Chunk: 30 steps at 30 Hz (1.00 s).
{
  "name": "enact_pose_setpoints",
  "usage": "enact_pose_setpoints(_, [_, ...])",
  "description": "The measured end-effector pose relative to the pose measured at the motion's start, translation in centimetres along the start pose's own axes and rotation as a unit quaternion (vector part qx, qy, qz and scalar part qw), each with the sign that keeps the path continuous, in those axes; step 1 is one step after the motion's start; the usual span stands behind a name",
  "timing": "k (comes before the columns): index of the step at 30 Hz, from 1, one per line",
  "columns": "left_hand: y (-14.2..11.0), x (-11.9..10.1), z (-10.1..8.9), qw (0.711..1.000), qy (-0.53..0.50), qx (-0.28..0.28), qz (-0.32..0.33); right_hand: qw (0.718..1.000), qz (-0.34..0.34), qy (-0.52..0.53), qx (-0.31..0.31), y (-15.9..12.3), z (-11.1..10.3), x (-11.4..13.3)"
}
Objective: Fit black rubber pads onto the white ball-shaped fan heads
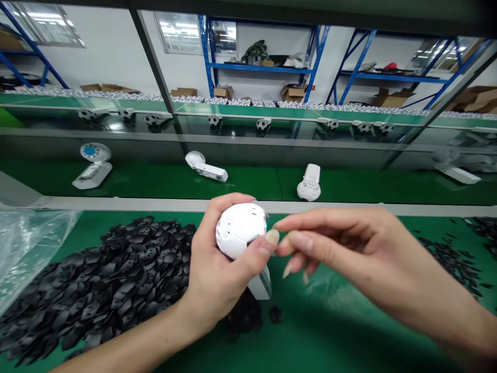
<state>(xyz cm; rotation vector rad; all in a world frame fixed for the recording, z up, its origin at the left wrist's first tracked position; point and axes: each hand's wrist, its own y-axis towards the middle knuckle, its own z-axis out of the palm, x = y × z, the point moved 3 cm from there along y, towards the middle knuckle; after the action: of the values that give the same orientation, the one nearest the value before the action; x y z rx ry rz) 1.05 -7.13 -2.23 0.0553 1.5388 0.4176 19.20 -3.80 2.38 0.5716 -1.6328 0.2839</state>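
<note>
My left hand (pixel 217 259) is wrapped round the rounded head of a white handheld fan (pixel 240 228), its thumb pressed along the lower right of the shell. The fan's handle (pixel 261 285) points down below that thumb. Small holes and slots mark the white shell, and a bit of blue shows at its right edge. Close against that edge is my right hand (pixel 330 243), with thumb and fingertips pinched together; anything between them is too small or hidden to make out. Beneath the fan lie a dark clump of black pieces (pixel 244 313) and one loose black pentagon piece (pixel 275 315).
A large heap of black plastic panels (pixel 132 274) covers the left of the green bench, beside a clear plastic bag (pixel 34 248). Small black parts (pixel 450 259) lie scattered at right. Beyond a pale rail (pixel 155 204), white fans (pixel 309 182) rest on a green belt (pixel 252 181).
</note>
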Motion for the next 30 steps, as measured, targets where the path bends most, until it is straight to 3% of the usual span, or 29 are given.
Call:
enact_pose_setpoints(2, [0.1,0.3,-0.1,1.000,0.000,0.011,-0.005,0.996,0.010,-0.086,0.001,0.1,-1.1,0.1])
enact_pose_setpoints(3, [0.2,0.3,-0.1,1.000,0.000,0.015,-0.004,0.989,0.022,-0.143,0.030,0.0,-1.5,-0.1])
enact_pose_setpoints(6, [0.5,0.5,0.2,1.000,-0.002,0.017,0.001,0.931,0.053,-0.316,0.176,-1.0,-1.5,-1.7])
enact_pose_setpoints(8, [0.7,0.5,0.6,1.000,-0.009,0.017,-0.001,0.890,0.047,-0.389,0.235,-1.9,-0.7,-3.4])
enact_pose_setpoints(12, [1.0,0.1,1.7,1.000,-0.012,0.021,-0.005,0.853,0.041,-0.464,0.237,-3.3,1.7,-6.2])
enact_pose_setpoints(16, [1.1,-0.3,2.3,1.000,-0.012,0.012,-0.009,0.831,0.066,-0.499,0.236,-3.4,2.8,-6.9])
enact_pose_setpoints(22, [1.1,-0.4,2.1,0.999,-0.024,0.033,-0.007,0.879,0.039,-0.412,0.236,-3.1,2.9,-7.0])
enact_pose_setpoints(27, [1.6,-0.1,1.3,0.997,-0.007,0.072,-0.007,0.914,0.087,-0.301,0.256,-2.3,1.8,-5.6])
enact_pose_setpoints(30, [2.1,0.5,0.4,0.996,-0.014,0.084,-0.020,0.942,0.118,-0.221,0.224,-1.1,0.4,-4.1])
